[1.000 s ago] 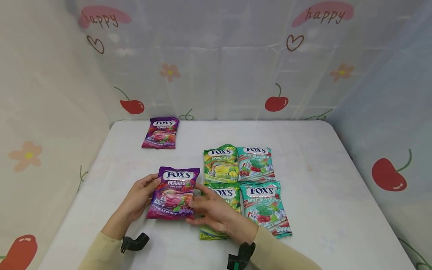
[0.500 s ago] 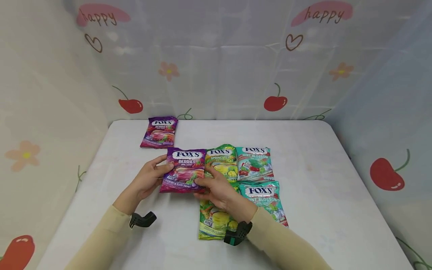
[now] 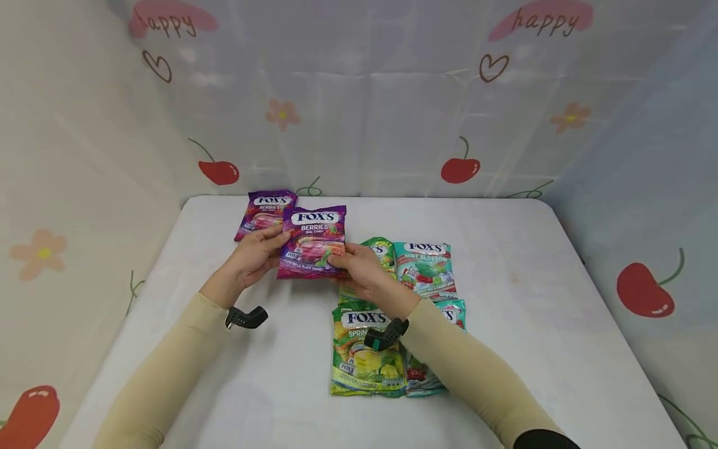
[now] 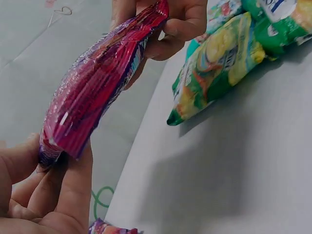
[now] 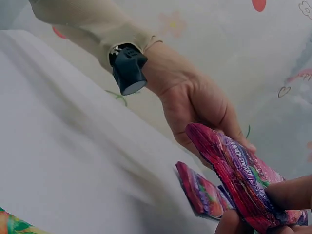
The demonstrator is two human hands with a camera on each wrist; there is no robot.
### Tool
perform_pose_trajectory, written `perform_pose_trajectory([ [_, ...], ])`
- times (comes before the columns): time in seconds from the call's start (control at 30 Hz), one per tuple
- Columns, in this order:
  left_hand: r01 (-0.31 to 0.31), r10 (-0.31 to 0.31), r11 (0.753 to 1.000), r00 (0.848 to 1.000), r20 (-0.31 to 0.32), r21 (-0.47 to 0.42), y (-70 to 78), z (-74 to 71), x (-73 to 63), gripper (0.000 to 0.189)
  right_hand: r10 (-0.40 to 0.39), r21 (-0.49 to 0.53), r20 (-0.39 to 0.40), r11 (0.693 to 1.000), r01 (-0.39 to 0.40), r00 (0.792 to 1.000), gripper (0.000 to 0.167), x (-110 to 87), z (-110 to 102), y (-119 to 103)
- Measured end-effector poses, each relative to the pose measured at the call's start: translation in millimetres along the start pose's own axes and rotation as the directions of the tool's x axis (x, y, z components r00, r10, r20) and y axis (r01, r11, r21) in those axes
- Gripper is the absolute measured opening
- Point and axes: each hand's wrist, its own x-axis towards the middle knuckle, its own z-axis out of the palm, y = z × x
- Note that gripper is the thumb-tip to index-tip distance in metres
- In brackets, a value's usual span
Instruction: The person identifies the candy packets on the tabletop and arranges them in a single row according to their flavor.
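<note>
Both hands hold one purple berries candy bag (image 3: 313, 242) by its sides, raised over the table with its printed front facing up. My left hand (image 3: 249, 259) pinches the left edge, thumb on top. At the lower right edge, my right hand (image 3: 364, 268) pinches with its thumb over the front. In the left wrist view the bag (image 4: 92, 87) spans between the two hands, clear of the tabletop. A second purple berries candy bag (image 3: 263, 209) lies at the back left of the table, partly covered by the held one in the head view.
Two green spring tea bags (image 3: 367, 358) and two teal mint blossom bags (image 3: 426, 265) lie in a two-by-two block right of centre, partly hidden under the right arm. A printed curtain (image 3: 364, 125) stands behind the white table (image 3: 533, 312).
Both hands have carried the purple candy bag away from the body and slightly right, from the front left, past the green bags, to near the back purple bag. The lying bags stay put.
</note>
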Motion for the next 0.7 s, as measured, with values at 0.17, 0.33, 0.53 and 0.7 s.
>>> perform_pose_trajectory([
  [0.17, 0.002, -0.004, 0.999, 0.999, -0.042, -0.050, 9.6, -4.5, 17.7, 0.064, -0.010, -0.033, -0.023, 0.999, 0.009, 1.000, 0.054, 18.7, 0, -10],
  [0.33, 0.004, -0.006, 1.000, 0.997, -0.073, -0.027, 15.9, -7.5, 33.9, 0.056, -0.016, -0.072, -0.025, 0.997, 0.014, 1.000, 0.055, 38.1, -5, -17],
  [0.53, 0.030, -0.029, 1.000, 0.994, -0.105, 0.005, 26.5, -11.8, 52.2, 0.049, -0.015, -0.101, -0.035, 0.995, 0.011, 0.999, 0.055, 62.1, -8, -28],
  [0.7, 0.033, -0.025, 0.998, 0.987, -0.161, 0.046, 37.2, -15.6, 63.3, 0.044, -0.033, -0.131, -0.029, 0.991, 0.029, 0.999, 0.048, 78.3, -8, -37],
])
